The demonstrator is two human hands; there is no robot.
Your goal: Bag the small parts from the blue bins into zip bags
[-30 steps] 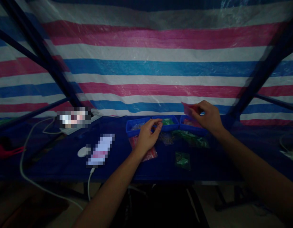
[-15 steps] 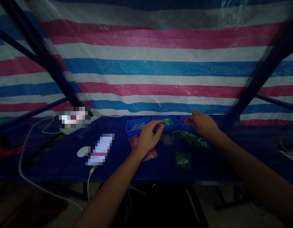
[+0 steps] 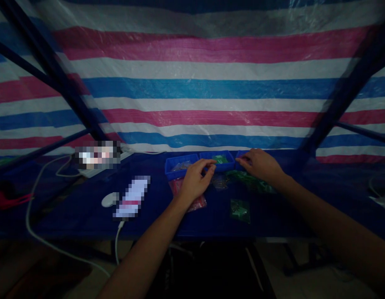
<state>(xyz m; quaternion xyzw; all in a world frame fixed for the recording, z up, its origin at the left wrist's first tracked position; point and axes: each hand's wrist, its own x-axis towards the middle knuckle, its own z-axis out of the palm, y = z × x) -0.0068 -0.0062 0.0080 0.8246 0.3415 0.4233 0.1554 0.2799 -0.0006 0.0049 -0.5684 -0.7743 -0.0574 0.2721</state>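
My left hand (image 3: 197,178) hovers at the front edge of the middle blue bin (image 3: 216,167), its thumb and forefinger brought together in a pinch. Whatever those fingertips hold is too small to make out. Green pieces (image 3: 220,159) lie in that bin. Over the right blue bin (image 3: 240,154), my right hand (image 3: 259,164) is also pinched, covering most of the bin; I cannot see what is in its fingers. The left blue bin (image 3: 167,168) holds small pieces in clear plastic. Beneath my left hand lies a bag of red pieces (image 3: 197,203).
Green bagged pieces (image 3: 251,182), a small bag of green parts (image 3: 240,210) and a clear bag (image 3: 220,182) lie before the bins. Leftward are a blurred-out phone (image 3: 132,197) on a cable, a white round object (image 3: 109,199) and a power strip (image 3: 99,166). Blue frame bars slant at both sides.
My right hand has shifted left and slightly toward me over the right bin, hiding the red pieces seen there before. My left hand has barely moved.
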